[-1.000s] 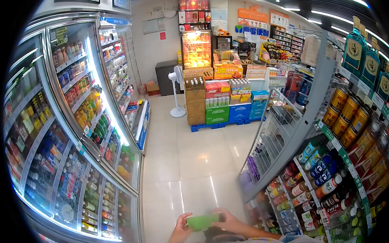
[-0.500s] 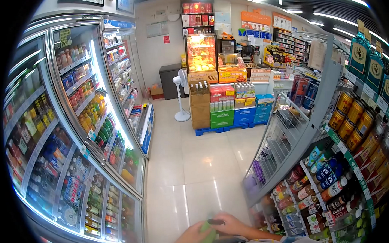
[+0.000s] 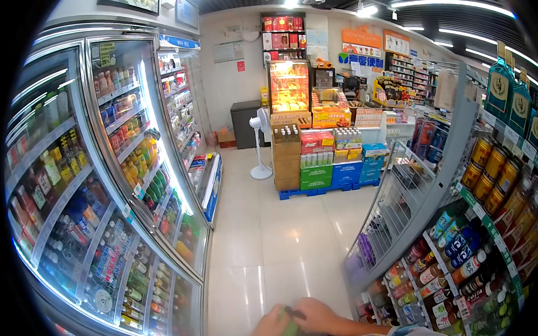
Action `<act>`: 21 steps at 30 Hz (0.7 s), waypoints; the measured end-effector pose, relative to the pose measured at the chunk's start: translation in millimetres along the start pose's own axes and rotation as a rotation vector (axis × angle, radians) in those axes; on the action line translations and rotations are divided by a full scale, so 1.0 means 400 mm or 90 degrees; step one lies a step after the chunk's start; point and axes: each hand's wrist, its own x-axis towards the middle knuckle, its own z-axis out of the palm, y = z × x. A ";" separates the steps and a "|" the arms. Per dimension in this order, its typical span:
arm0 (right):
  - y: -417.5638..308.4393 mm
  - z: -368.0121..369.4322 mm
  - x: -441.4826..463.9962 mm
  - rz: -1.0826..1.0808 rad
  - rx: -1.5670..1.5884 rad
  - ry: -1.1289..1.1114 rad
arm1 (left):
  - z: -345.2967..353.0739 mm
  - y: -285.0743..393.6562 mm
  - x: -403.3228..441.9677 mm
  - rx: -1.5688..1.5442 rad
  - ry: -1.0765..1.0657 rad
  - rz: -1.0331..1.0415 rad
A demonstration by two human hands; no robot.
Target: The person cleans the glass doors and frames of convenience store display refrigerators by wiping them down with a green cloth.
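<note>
At the bottom centre of the head view, my left hand is closed around a green object. My right hand is closed at the upper end of the same object, where a small dark strip shows beside the fingers. Motion blur and the hands hide much of the object, so I cannot tell its kind. Both hands are close together, low over the tiled floor.
Glass-door drink fridges line the left side. Shelves of bottles and cans stand close on the right, behind a grey metal rack end. Ahead are a white fan, stacked drink cartons and a lit food warmer.
The view has tilted up slightly and turned a little left, so the shop appears lower and further right. Both hands still grip the green object, now lower in the view.
</note>
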 end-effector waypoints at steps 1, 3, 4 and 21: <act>-0.012 -0.003 0.013 -0.032 -0.009 0.000 | -0.003 0.000 -0.005 0.035 0.043 0.037; -0.051 -0.012 0.032 -0.087 -0.001 0.030 | -0.021 -0.008 -0.010 -0.121 0.015 -0.061; -0.072 -0.022 0.043 -0.080 -0.014 -0.005 | -0.027 -0.034 -0.009 -0.103 0.023 -0.069; 0.000 0.012 0.068 0.133 0.185 -0.052 | 0.082 -0.419 0.078 -0.183 -0.038 0.037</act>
